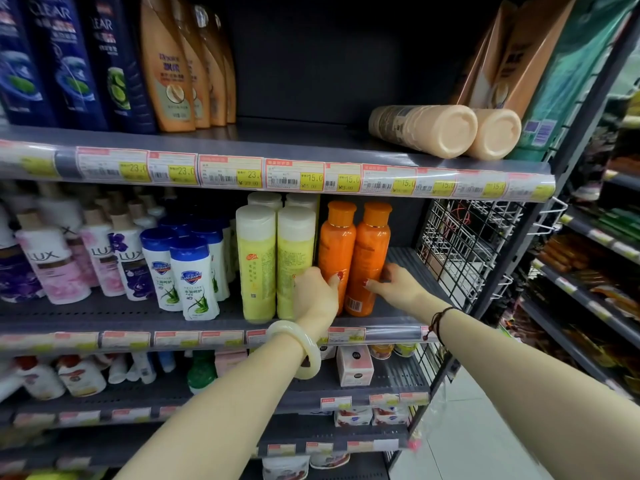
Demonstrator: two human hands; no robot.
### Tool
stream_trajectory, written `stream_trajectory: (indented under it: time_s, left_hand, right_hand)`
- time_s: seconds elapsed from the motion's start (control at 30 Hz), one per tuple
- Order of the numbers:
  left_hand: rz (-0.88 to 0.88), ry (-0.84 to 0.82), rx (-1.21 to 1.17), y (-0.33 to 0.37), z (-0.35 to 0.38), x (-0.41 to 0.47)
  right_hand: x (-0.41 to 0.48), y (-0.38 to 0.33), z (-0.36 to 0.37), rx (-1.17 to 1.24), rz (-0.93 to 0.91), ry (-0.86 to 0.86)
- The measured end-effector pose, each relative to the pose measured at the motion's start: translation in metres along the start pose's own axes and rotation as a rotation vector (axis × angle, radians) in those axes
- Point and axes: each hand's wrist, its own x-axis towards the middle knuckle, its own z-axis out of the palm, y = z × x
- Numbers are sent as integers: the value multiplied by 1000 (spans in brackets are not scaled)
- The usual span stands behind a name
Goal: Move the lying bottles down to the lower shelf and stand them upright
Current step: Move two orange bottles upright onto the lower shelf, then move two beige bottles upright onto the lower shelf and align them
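Two orange bottles [353, 258] stand upright side by side on the lower shelf [214, 303], just right of the yellow bottles [273, 261], and both hands are on them. The left hand [317, 292] is wrapped loosely round the lower part of the left orange bottle, thumb across its front; the right hand [393, 280] is curled against the right side of the other one, fingertips on its body. Neither bottle looks lifted: their bases appear to sit on the shelf, so the hands seem to be steadying or squaring them up rather than carrying them. I judge this to be the close of a placing step, with the pair set in line and nudged into the row. On the upper shelf [311, 140], two beige bottles [446, 131] lie on their sides near the right end, touching each other, bases toward the camera, so the task is not finished. To the right of the orange pair the lower shelf shows bare room before the wire rack [464, 244]. The next move calls for letting go of the orange bottles without tipping them, reaching up to the beige ones, which may roll when one is taken, then turning each upright on the way down and setting it in that free space.
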Motion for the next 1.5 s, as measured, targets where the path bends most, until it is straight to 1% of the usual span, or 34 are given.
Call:
stream_trajectory:
  time_s: [0.07, 0.17, 0.23, 0.33, 0.4, 0.5, 0.57, 0.67, 0.83, 1.03, 1.13, 1.27, 1.4, 1.5]
  left_hand:
    - [23, 0, 13, -1, -5, 1]
    - [59, -74, 50, -2, -18, 2]
    - [102, -181, 89, 0, -30, 5]
    - [196, -409, 277, 9, -53, 6]
    - [228, -540, 387, 22, -68, 4]
    - [259, -676, 476, 47, -85, 0]
    - [320, -714, 474, 65, -92, -3]
    - [437, -702, 429, 96, -102, -9]
    - [574, -691, 423, 154, -118, -10]
    - [711, -591, 330, 214, -129, -8]
    - [737, -537, 280, 236, -132, -3]
    - [770, -445, 299, 252, -128, 3]
    - [758, -448, 302, 257, -123, 11]
    - [745, -482, 320, 259, -117, 19]
  right_hand:
    - [-5, -3, -4, -26, 7, 29]
    - [-12, -6, -9, -49, 18, 58]
    - [-21, -11, -14, -64, 18, 51]
    - [-35, -20, -24, -113, 7, 0]
    - [-46, -31, -33, -151, -4, -28]
    - [-61, -50, -46, -218, -18, -27]
    - [-71, -65, -57, -251, -26, -7]
    - [-85, -86, -79, -263, -40, 61]
    - [-106, -120, -123, -291, -43, 174]
    - [-120, -154, -169, -391, -72, 290]
    - [-121, -162, -184, -420, -80, 307]
    - [-117, -168, -199, -464, -73, 336]
    - [-108, -177, -212, -524, -64, 325]
    - [-99, -183, -221, -549, -71, 333]
